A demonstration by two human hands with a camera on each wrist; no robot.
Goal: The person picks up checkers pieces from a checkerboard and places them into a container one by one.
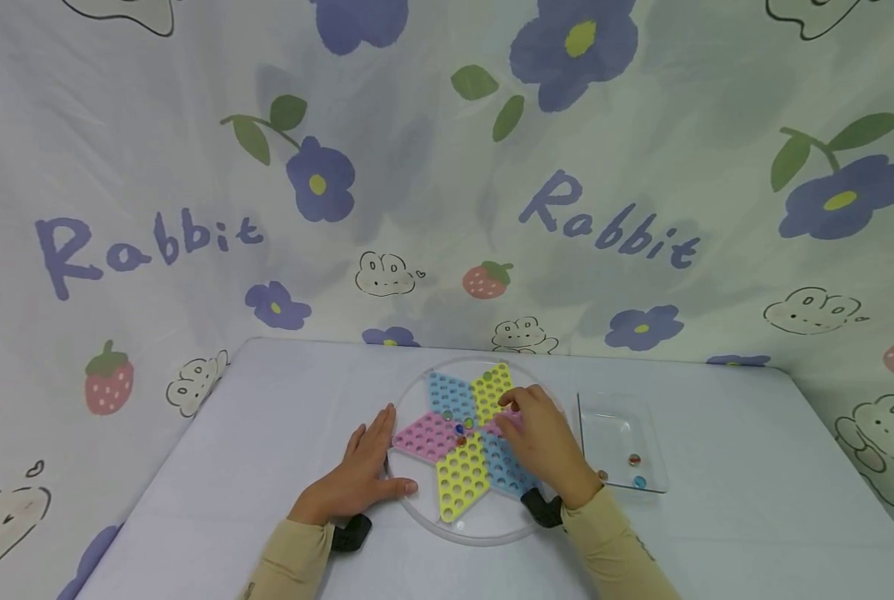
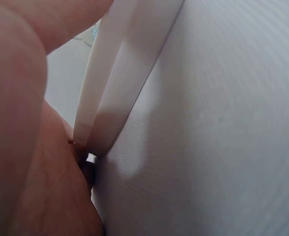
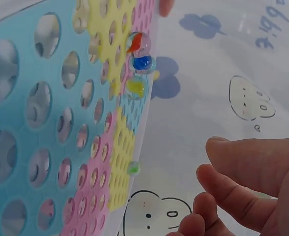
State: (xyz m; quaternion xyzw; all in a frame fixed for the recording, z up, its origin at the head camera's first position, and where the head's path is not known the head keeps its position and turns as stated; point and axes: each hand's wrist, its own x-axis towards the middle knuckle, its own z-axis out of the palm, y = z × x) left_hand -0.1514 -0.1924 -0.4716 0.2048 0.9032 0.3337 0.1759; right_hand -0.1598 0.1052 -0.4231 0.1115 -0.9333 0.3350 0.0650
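A round Chinese checkers board (image 1: 463, 483) with a pink, blue and yellow star lies on the table. My left hand (image 1: 360, 477) rests at its left edge, fingers extended and thumb spread; the left wrist view shows it against the white rim (image 2: 117, 78). Above the board's right side hovers my right hand (image 1: 550, 442), fingers bent, with no marble visible between thumb and forefinger in the right wrist view. Near the star's centre sit a red marble (image 3: 139, 43), a blue marble (image 3: 142, 63) and a yellow marble (image 3: 135, 87). A green marble (image 1: 487, 377) occupies the far yellow point.
Right of the board stands a clear square tray (image 1: 660, 442). In it are a reddish marble (image 1: 634, 459) and a light blue marble (image 1: 640, 482); a brownish marble (image 1: 602, 475) shows near its left front corner. A printed cloth (image 1: 432, 192) hangs behind the table.
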